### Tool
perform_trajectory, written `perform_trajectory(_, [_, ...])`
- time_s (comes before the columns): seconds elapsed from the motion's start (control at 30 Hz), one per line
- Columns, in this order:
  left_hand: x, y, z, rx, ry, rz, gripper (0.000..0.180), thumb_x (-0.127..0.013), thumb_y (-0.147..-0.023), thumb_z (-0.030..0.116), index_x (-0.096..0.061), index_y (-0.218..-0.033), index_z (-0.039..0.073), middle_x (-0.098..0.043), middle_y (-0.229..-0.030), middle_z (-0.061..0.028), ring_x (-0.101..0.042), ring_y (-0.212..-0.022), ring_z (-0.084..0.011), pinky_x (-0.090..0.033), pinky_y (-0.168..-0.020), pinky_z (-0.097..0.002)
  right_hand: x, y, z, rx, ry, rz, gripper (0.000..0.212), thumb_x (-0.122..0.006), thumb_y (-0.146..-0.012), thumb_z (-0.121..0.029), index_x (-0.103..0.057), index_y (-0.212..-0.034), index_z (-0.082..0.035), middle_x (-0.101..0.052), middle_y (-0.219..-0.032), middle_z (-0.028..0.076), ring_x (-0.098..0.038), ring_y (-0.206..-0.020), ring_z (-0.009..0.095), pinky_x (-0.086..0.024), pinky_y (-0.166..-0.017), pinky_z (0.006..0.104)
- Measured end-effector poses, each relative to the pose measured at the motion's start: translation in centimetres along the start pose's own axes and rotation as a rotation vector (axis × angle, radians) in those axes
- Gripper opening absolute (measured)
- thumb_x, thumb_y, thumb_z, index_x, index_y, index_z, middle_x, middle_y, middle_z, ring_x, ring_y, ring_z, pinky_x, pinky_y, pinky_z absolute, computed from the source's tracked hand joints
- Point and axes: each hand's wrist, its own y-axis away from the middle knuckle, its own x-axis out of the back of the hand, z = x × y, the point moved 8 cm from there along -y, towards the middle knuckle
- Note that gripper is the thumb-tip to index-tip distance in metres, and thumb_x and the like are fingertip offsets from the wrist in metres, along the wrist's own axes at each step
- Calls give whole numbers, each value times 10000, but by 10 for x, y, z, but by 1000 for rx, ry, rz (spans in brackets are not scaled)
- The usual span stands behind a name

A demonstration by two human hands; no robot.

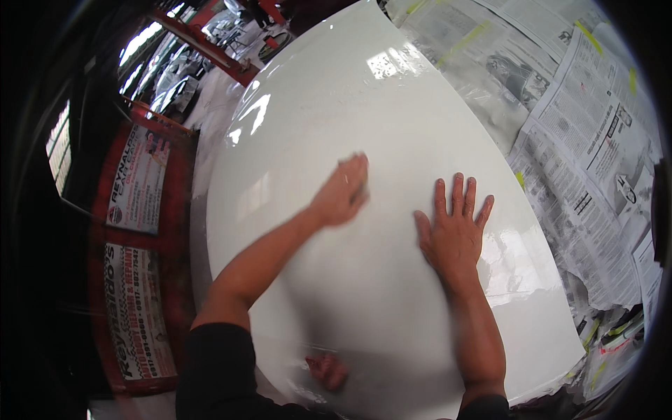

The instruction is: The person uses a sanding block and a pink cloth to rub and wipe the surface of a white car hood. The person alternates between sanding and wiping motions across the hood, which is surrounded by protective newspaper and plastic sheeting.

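Observation:
A large white car hood [392,119] fills the middle, glossy and wet-looking in places, with window light reflected in it. My left hand [341,190] rests on its surface near the centre, slightly smeared by motion. Its fingers are curled together, and whatever is under them is mostly hidden. To the right, my right hand [455,238] lies flat on the hood with its fingers spread, holding nothing. Close to my body, a crumpled red cloth [327,371] lies on the hood's near part.
Newspaper sheets [588,140], held with yellow tape [589,38], cover the area along the hood's right edge. At the left are printed banners [140,308] on a red frame. A red metal beam [206,45] and vehicles [171,91] stand at the far left.

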Motion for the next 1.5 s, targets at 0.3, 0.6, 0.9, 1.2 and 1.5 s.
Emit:
perform_trajectory(0.3, [-15, -33, -32, 425, -2, 212, 693, -411, -1066, 345, -238, -1534, -137, -272, -1600, -333, -227, -1511, -452, -156, -1249, -531, -2, 1, 6, 25, -80, 32, 662, -508, -1007, -484, -475, -1502, -46, -338, -1604, 245, -216, -1528, 417, -61, -1200, 696])
perform_trajectory(0.6, [33, -28, -145, 761, -91, 235, 713, -358, -1073, 403, -245, -1538, -125, -284, -1601, -323, -252, -1506, -435, -192, -1238, -520, 5, 3, -21, 41, -140, 18, 677, -527, -998, -493, -474, -1500, -43, -344, -1599, 245, -229, -1522, 419, -56, -1200, 693])
perform_trajectory(0.9, [-36, 235, 91, 594, 281, 276, 669, -464, -976, 157, -238, -1486, -212, -271, -1547, -416, -219, -1470, -565, -118, -1219, -610, 4, -4, 8, -9, -26, 5, 679, -523, -1003, -490, -453, -1517, -51, -331, -1605, 246, -196, -1533, 421, -50, -1202, 688])
perform_trajectory(1.2, [2, 79, -208, 874, -72, 299, 629, -433, -1048, 345, -380, -1470, -117, -346, -1572, -312, -289, -1489, -431, -229, -1211, -556, -9, 8, -23, 30, 33, -74, 670, -523, -1007, -479, -441, -1525, -61, -323, -1616, 226, -175, -1544, 411, -42, -1215, 666])
perform_trajectory(1.5, [1, 116, -145, 646, -17, 200, 712, -455, -1038, 343, -241, -1548, -105, -261, -1621, -302, -224, -1523, -434, -176, -1240, -533, -10, -1, -18, 2, 139, -77, 673, -464, -1028, -503, -408, -1551, -83, -272, -1649, 205, -148, -1561, 383, -29, -1227, 641])
